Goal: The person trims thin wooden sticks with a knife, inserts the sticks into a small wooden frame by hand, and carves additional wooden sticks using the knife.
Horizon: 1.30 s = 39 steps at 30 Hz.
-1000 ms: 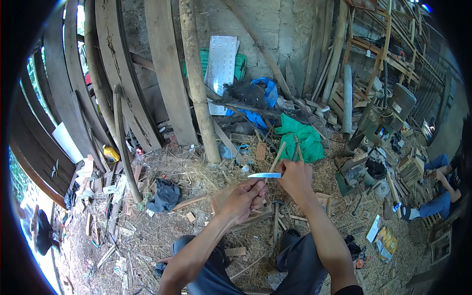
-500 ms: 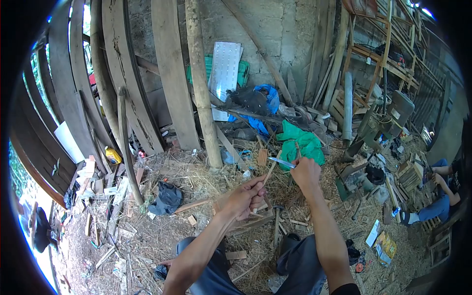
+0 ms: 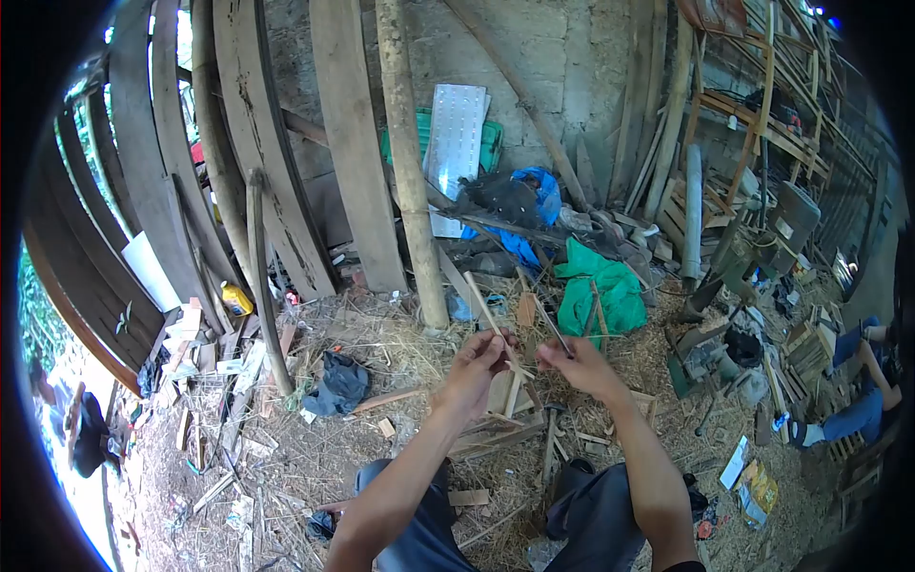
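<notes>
My left hand [image 3: 470, 375] is closed around a thin wooden stick [image 3: 482, 302], which slants up and to the left. Close by on the right, my right hand [image 3: 589, 372] grips a knife [image 3: 551, 324], its narrow blade pointing up and leftward. A small gap separates the blade from the stick. Below the hands, between my knees, lies a piece of wood [image 3: 496, 440] among offcuts. What looks like a hammer [image 3: 550, 443] stands beside it, handle toward me.
A green plastic sheet [image 3: 605, 294] lies beyond my right hand. Left of me are a black plastic bag [image 3: 339, 385] and an upright pole [image 3: 412, 191]. One person [image 3: 853, 410] sits at far right; another [image 3: 88, 434] is at the left edge. Wood scraps and shavings litter the ground.
The stick has swung from leaning right to leaning left. My right hand has come down with the knife, whose blade now points more upward. The whole view has shifted slightly.
</notes>
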{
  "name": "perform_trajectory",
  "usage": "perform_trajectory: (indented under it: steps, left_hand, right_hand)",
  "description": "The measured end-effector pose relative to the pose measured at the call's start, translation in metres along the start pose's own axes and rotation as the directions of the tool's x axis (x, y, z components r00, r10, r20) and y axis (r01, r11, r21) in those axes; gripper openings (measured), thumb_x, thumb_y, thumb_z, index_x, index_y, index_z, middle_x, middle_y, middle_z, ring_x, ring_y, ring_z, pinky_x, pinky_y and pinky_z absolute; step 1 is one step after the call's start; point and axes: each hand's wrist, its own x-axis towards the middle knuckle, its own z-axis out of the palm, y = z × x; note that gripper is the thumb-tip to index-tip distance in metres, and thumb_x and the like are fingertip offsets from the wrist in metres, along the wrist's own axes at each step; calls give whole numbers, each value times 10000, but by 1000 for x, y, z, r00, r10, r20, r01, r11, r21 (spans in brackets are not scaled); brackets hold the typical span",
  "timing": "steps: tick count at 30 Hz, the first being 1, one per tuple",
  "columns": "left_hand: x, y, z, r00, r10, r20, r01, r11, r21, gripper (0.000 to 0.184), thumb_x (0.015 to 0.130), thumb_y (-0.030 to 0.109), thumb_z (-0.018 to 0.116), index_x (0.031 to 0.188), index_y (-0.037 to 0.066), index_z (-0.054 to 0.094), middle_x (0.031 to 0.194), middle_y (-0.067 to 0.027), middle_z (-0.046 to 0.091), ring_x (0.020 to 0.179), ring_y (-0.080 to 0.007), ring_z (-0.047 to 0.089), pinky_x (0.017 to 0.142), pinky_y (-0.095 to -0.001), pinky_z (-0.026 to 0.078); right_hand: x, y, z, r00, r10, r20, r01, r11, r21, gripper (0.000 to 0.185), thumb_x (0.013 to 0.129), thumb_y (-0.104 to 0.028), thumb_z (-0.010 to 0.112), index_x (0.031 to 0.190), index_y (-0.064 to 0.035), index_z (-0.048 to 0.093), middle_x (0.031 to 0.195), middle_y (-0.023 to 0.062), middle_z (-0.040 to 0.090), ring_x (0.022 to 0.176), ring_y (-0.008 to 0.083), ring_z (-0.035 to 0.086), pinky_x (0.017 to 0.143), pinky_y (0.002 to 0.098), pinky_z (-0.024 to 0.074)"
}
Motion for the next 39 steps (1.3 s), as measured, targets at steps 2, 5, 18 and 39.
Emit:
perform_trajectory:
  steps: [2,5,18,39]
  left_hand:
    - [0,-2,2,999,48,-17,-48,999,1,239,960,175,516,1139,20,545,1027,-63,611,917,-133,564,850,-306,456]
    - [-4,-2,2,996,84,-19,-84,996,7,247,960,168,509,1133,-6,541,1024,-84,607,978,-166,576,894,-332,466]
    - [-28,71,-1,843,-458,283,345,863,369,390,1005,263,386,1249,-25,485,890,-47,579,703,-116,551,608,-209,445]
    - [-49,12,48,993,36,109,-90,832,547,286,1000,230,405,1071,7,570,573,19,349,479,-47,336,443,-235,298]
  right_hand:
    - [-7,-23,11,997,-59,40,58,998,10,302,877,-268,649,970,20,636,792,56,654,752,114,610,702,268,469]
    - [-10,-23,19,988,-155,22,155,988,29,273,818,-235,684,958,-1,674,836,91,683,760,154,612,706,322,466]
    - [-12,-32,-13,828,-539,-153,404,763,-504,164,782,-56,687,945,-57,668,965,62,633,733,285,628,613,362,486]
    - [-10,-34,31,922,-193,-334,-134,652,-747,118,733,-200,646,753,-103,712,690,187,653,655,363,653,628,443,529]
